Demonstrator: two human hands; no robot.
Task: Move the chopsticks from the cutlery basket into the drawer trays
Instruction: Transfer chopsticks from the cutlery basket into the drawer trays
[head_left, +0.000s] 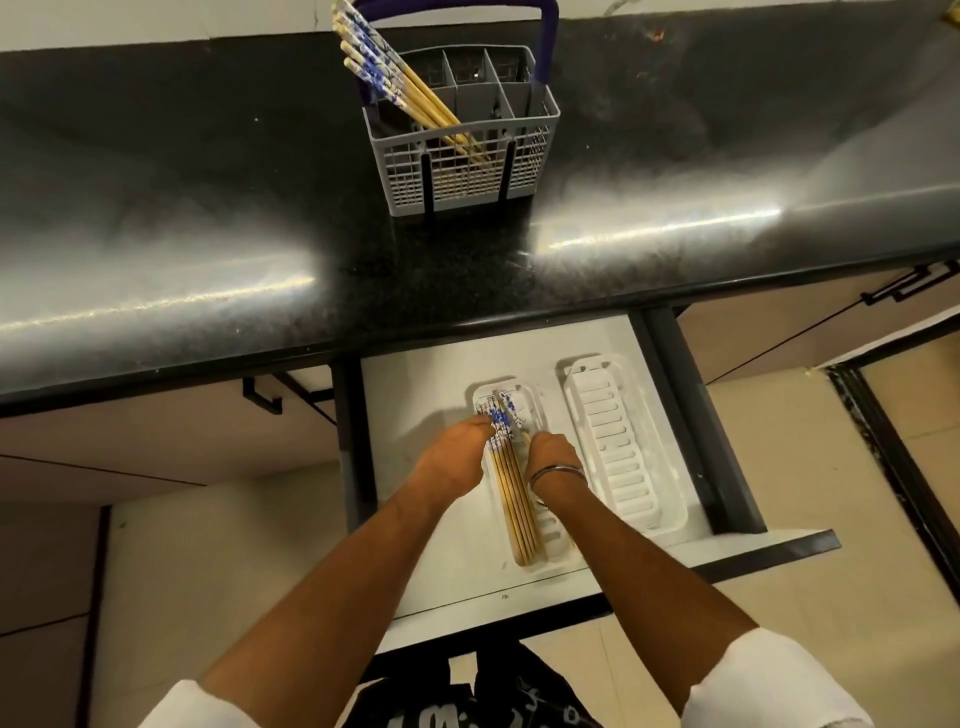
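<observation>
A grey cutlery basket (467, 171) with a blue handle stands on the black counter; several wooden chopsticks with blue-and-white tops (387, 67) lean out of its left side. Below, in the open drawer (415, 519), a bundle of several chopsticks (511, 499) lies lengthwise in the left white tray (558, 556). My left hand (457, 457) touches the bundle's patterned tops from the left. My right hand (553, 457), a bangle on its wrist, presses against the bundle from the right. The fingertips of both hands are hidden. The right white tray (623, 447) holds nothing.
The glossy black counter (208, 234) overhangs the back of the drawer. Dark drawer rails (696, 415) run along the sides. Cabinet handles (904, 286) sit to the right and left. Beige floor tiles lie below.
</observation>
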